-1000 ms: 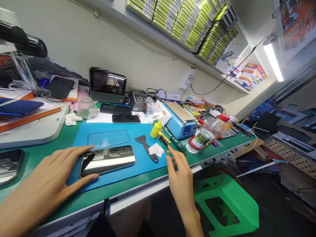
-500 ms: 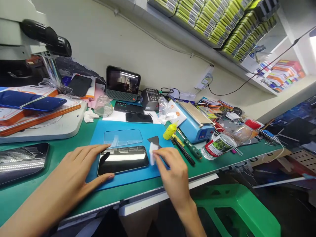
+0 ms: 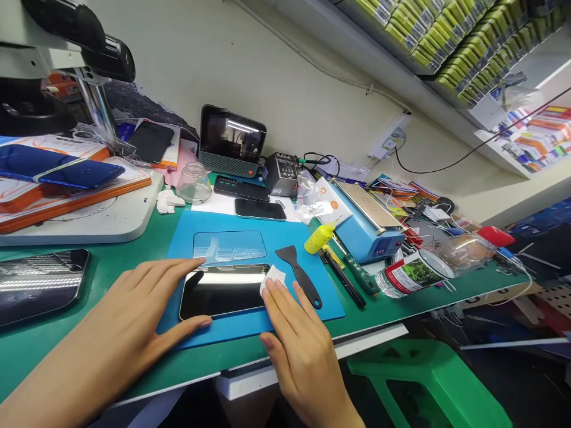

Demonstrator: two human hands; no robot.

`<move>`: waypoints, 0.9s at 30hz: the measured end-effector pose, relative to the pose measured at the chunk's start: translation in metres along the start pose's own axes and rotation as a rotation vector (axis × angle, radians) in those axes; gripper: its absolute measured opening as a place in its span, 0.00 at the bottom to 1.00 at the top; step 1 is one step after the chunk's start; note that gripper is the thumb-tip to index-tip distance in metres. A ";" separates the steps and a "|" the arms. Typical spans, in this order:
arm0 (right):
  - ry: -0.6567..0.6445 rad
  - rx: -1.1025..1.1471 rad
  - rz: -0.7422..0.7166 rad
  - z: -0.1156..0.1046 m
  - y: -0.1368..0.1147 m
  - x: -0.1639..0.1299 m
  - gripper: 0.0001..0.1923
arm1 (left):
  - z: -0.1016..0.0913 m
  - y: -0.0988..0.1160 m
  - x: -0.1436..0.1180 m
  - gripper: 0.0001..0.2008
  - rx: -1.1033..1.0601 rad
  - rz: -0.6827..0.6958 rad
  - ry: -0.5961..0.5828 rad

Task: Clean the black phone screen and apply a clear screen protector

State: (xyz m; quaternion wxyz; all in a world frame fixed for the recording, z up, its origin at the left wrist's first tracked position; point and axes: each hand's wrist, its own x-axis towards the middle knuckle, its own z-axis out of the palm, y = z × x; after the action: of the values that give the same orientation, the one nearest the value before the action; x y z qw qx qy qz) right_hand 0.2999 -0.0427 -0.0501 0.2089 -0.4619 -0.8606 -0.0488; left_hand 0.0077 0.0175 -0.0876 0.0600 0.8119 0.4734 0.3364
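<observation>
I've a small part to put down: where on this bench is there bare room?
Best: green benchtop between the dark phone at far left and the blue mat, beyond the left hand. Smaller: the mat between the clear panel and yellow bottle, behind the scraper. Crowded: around the blue machine, with pens and a plastic bottle nearby.

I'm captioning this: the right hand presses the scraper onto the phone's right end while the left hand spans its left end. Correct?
No: in the head view, the right hand presses a white wipe on the phone; the black scraper lies on the blue mat. Otherwise right.
</observation>
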 end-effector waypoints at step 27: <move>-0.032 -0.051 -0.097 -0.003 -0.025 0.009 0.26 | -0.002 0.005 0.000 0.33 0.071 0.056 -0.045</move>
State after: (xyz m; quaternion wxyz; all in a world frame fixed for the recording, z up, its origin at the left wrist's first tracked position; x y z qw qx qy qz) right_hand 0.2761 -0.0511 -0.0409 0.1809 -0.4254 -0.8837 -0.0733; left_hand 0.0099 0.0147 -0.0842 0.0326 0.8339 0.4604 0.3025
